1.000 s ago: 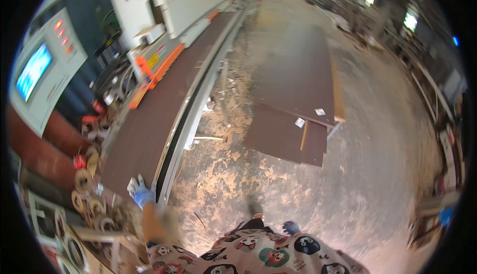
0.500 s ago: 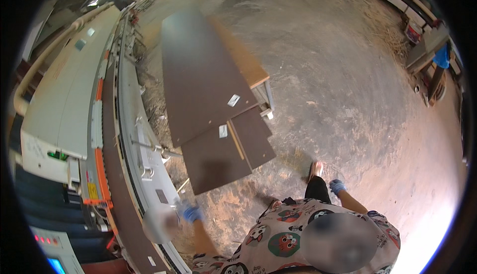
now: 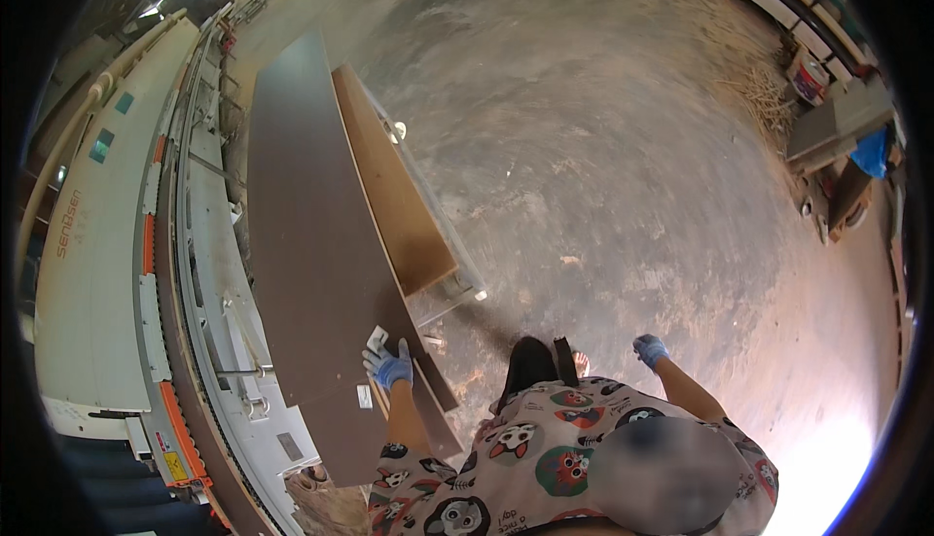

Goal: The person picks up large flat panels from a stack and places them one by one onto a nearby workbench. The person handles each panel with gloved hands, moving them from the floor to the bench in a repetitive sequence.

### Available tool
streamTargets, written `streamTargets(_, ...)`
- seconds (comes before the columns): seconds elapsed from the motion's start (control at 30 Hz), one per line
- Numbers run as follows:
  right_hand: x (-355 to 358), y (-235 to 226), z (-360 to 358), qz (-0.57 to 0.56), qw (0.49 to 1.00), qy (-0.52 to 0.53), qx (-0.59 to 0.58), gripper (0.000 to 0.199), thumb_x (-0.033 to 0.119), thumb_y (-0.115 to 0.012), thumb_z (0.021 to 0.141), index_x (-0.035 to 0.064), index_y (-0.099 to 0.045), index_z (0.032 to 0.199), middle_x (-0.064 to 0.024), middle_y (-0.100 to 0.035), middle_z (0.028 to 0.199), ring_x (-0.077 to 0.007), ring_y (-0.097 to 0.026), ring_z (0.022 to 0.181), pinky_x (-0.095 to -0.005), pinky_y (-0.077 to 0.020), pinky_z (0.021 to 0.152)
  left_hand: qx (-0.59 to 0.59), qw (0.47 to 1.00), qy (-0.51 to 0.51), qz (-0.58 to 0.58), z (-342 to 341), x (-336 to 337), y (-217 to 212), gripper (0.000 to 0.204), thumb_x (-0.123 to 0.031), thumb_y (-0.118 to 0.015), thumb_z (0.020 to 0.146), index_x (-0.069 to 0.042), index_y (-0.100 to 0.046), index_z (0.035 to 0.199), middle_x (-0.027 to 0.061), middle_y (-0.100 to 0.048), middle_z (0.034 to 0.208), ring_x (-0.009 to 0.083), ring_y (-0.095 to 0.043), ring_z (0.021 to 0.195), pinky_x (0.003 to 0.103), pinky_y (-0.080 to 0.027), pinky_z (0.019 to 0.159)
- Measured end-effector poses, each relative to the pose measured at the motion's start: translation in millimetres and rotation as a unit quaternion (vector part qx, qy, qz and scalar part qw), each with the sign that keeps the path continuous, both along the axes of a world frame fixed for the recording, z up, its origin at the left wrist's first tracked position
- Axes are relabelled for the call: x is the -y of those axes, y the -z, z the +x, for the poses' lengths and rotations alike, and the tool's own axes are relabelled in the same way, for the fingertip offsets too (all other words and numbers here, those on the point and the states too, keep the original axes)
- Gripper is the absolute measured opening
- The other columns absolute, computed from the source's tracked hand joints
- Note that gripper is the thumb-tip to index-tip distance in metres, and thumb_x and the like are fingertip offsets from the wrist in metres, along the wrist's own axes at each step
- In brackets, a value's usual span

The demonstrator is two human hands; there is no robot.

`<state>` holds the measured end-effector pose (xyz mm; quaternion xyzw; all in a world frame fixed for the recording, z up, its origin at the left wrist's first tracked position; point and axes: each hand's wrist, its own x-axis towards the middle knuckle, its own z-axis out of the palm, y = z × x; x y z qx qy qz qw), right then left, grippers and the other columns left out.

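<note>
Your left hand [image 3: 390,366], in a blue glove, rests with fingers spread flat on the near end of a long dark panel [image 3: 306,244], touching it beside a small white label [image 3: 377,339]; it presses rather than grips. Your right hand [image 3: 650,349], also gloved in blue, hangs loosely curled over the bare floor [image 3: 623,166], holding nothing and well apart from the stack.

Half a second ago the left hand was low and off the boards; now it has come up onto the top panel, so contact with the sheet is made while the right arm has stayed clear.

The panel tops a stack on the floor, running from near you to far left. Two dark sheets show at the near end, a shorter one [image 3: 428,410] poking out beneath, and one tan board [image 3: 394,181] lies along the right edge. Two white labels are visible. One long grey machine [image 3: 97,244] with orange trim lines the left side. Clutter sits far right, too small to count.
</note>
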<state>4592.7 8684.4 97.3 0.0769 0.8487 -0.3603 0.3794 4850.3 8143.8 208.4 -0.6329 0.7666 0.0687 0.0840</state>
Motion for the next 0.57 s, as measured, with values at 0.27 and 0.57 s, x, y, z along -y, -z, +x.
streamTargets(0.27,218.5,5.1,-224.5,-0.110,0.989,0.071,0.064,0.032,0.029,-0.055,0.089,0.0068,-0.057,0.112,-0.0097,-0.067,0.091,-0.0203,-0.063,0.070,-0.0340,-0.0487,0.057,0.050,0.973,-0.224,-0.034,-116.5,63.2,-4.6,0.088,-0.073,-0.038,0.080,-0.020,-0.016,0.147,0.0182,-0.012,0.151,0.0418,-0.015,0.137,0.056,-0.012,0.109)
streamTargets(0.57,311.1,60.8,-446.8,-0.093,0.986,0.126,0.058,0.026,0.023,-0.056,0.084,0.0070,-0.060,0.105,-0.0106,-0.065,0.085,-0.0220,-0.064,0.074,-0.0383,-0.0527,0.060,0.064,0.913,-0.402,0.021,-321.7,275.9,-1.2,0.084,-0.073,-0.034,0.082,-0.026,-0.012,0.148,0.0131,-0.008,0.154,0.0364,-0.011,0.139,0.054,-0.011,0.111)
